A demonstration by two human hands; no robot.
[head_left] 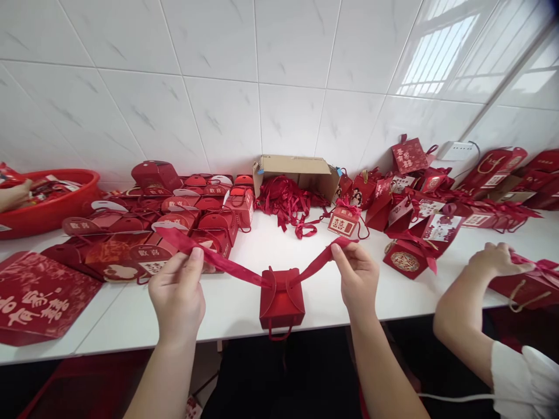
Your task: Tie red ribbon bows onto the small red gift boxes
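Left hand (178, 291) and right hand (357, 278) each clamp a red ribbon (230, 267) between thumb and curled fingers — stretched left and right from a red gift box (283, 302) at the near edge of the white table (323, 304).

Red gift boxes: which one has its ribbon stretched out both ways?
The small red box at front centre: the person's left hand holds one side of its ribbon, the right hand the other. No other box shows ribbon stretched so.
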